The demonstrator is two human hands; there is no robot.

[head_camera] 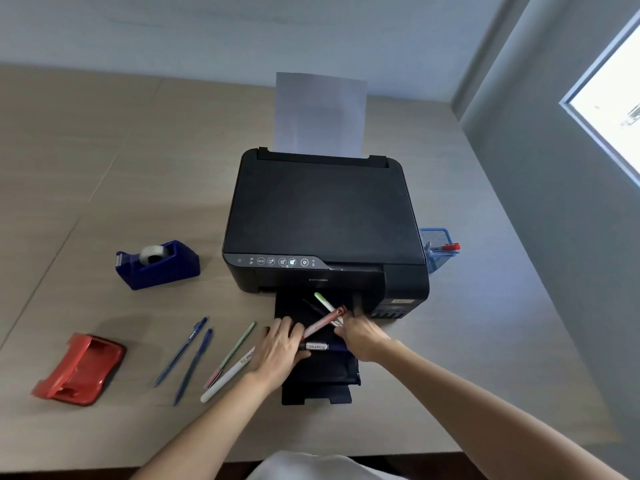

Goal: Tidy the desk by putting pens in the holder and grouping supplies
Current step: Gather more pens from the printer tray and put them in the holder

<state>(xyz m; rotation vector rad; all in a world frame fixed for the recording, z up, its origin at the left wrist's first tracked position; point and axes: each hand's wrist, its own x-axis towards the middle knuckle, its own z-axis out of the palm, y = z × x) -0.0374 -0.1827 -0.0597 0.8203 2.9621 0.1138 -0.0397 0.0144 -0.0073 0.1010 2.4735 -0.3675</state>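
Both hands meet over the printer's black output tray point(318, 379). My left hand point(280, 344) has its fingers closed on the lower end of a red marker point(323, 323) and touches a black marker point(317, 347) lying across the tray. My right hand point(360, 336) is closed on a white pen with a green cap point(325, 302) that crosses the red marker. On the desk to the left lie two blue pens point(181, 351), a green-and-pink pen point(230, 353) and a white marker point(225, 377). The blue mesh pen holder point(437, 237) stands right of the printer with a red-capped pen point(450, 247) in it.
A black printer point(322, 216) with an upright sheet of paper point(320, 112) fills the desk's middle and hides part of the holder. A blue tape dispenser point(157, 265) and a red stapler-like object point(79, 368) sit at the left. A wall and window are at the right.
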